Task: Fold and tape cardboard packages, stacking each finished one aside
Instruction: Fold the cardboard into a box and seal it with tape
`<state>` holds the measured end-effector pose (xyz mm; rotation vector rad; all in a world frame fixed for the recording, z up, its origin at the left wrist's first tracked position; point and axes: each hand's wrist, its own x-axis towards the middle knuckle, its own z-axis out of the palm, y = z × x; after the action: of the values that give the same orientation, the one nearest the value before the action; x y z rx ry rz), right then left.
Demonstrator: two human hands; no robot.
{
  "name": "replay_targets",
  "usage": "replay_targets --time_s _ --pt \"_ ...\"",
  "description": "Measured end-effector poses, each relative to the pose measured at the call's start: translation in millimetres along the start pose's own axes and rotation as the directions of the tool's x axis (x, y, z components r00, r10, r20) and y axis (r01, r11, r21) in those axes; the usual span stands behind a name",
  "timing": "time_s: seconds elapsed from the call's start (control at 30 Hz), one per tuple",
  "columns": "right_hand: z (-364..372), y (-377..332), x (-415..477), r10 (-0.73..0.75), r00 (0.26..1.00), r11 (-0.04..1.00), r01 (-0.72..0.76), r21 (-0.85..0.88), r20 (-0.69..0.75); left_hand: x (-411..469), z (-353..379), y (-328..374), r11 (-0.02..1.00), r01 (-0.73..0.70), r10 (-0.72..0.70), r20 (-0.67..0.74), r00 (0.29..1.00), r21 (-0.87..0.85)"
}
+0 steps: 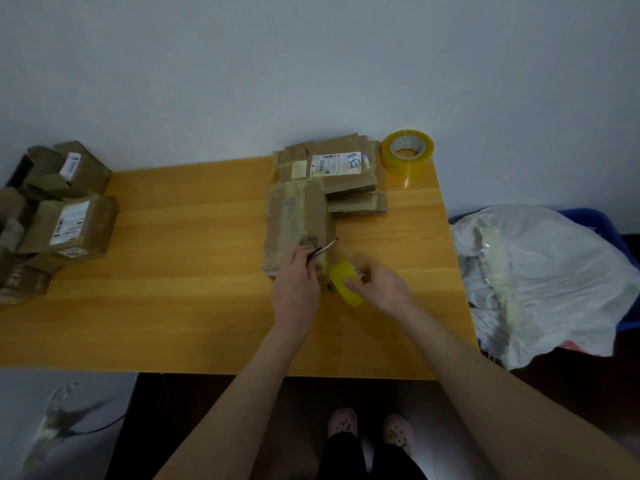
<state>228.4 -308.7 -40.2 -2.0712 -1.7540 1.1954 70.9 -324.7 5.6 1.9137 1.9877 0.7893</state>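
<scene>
I see a flat, taped brown package (294,216) on the yellow table (173,237). My left hand (294,284) pinches a thin blade (327,247), perhaps scissors, and my right hand (382,285) grips a tape roll (343,284). The wall (311,64) behind is pale.

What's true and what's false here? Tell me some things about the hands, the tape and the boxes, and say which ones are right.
1. The right hand holds a yellow tape roll. True.
2. The left hand is empty. False: its fingers pinch a thin tool over the cardboard package.
3. A second tape roll stands at the far right corner of the table. True.
4. The taped boxes are piled on the right. False: they are piled at the left; a white bag lies on the right.
</scene>
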Motion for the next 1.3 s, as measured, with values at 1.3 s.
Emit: replay_targets --time_s 1.3 --pt "-41.9 -11.1 -8.1 -0.117 0.978 0.919 0.041 -0.391 -0.174 14.4 9.9 -16.5 0.998 0.060 -0.060 0.000 0.998 0.018"
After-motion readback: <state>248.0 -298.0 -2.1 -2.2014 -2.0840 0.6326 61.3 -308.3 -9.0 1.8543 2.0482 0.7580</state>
